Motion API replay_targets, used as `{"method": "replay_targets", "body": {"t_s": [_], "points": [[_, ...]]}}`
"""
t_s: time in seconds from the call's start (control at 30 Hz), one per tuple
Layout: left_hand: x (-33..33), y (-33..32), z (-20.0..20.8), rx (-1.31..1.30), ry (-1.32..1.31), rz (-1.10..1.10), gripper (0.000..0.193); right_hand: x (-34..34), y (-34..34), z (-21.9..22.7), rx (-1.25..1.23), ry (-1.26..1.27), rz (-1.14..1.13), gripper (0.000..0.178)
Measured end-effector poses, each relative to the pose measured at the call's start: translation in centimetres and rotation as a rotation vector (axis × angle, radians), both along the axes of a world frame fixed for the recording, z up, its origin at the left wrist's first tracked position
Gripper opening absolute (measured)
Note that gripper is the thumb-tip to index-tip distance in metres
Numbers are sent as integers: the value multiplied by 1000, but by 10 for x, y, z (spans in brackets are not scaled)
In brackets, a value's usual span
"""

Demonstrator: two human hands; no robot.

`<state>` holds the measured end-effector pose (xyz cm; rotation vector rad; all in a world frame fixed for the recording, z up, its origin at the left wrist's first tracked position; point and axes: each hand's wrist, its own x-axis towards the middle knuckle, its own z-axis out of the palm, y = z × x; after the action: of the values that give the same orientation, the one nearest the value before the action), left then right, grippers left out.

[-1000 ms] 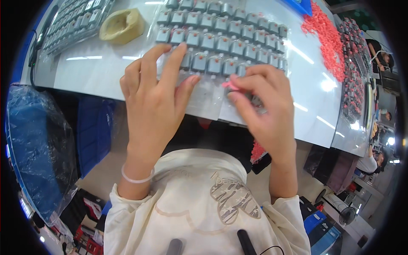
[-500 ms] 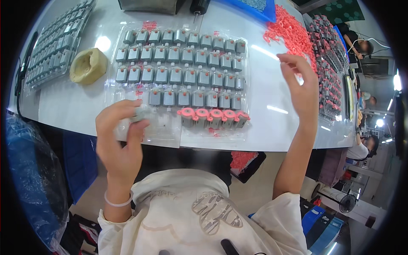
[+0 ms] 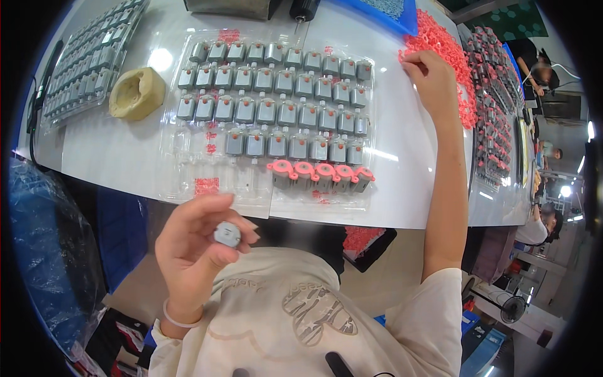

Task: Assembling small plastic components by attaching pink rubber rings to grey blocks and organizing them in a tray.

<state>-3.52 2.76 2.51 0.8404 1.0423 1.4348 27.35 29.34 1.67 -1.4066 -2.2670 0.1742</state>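
Just brought a grey motor [image 3: 227, 234] back from the clear tray [image 3: 178, 149] to near the shirt [image 3: 254, 314], clamped in the fingers [image 3: 220, 254] of the left hand [image 3: 187, 250]. Reaching to the pink pile [image 3: 433, 36] with the right hand [image 3: 433, 80] (can't tell if pinching any). So near both kinds of part.

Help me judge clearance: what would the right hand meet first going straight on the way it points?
Probably the pile of pink parts, just past the right hand; depth is unclear, so they may be touching.
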Motion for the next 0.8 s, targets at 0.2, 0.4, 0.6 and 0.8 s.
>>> {"method": "replay_targets", "body": {"t_s": [0.2, 0.4, 0.6, 0.8], "points": [[10, -5, -10, 57, -227, -49, 36, -23, -62, 42, -178, 469, -95, 14], [24, 3, -23, 136, -237, -314, 30, -68, -159, 47, -339, 937, 366, 19], [40, 0, -21, 60, -394, -230, 34, -110, -220, 24, -167, 769, 334, 14], [46, -6, -22, 54, -430, -236, 29, -120, -248, 17, -49, 661, 190, 46]]}}
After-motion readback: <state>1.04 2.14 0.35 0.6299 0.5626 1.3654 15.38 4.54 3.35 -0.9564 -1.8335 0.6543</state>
